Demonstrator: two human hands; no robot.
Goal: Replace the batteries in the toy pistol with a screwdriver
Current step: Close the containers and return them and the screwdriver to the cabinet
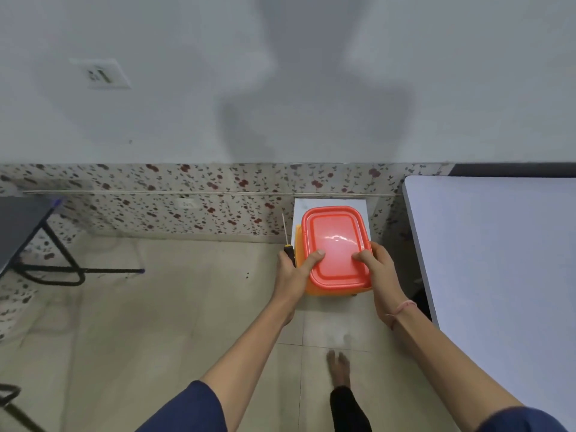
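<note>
An orange plastic box with a red lid (335,244) is held between both hands above a small white stand (330,204). My left hand (296,269) grips the box's left side with the thumb on the lid, and the same hand pinches a screwdriver (287,241) with a dark handle and thin shaft pointing up. My right hand (378,269) grips the right side, thumb on the lid. The toy pistol and the batteries are not in sight; the box's contents are hidden.
A white table (498,260) stands to the right. A dark table with black metal legs (40,244) stands at the left. A wall with flowered paper (187,207) runs behind. A bare foot (338,369) rests on the tiled floor below.
</note>
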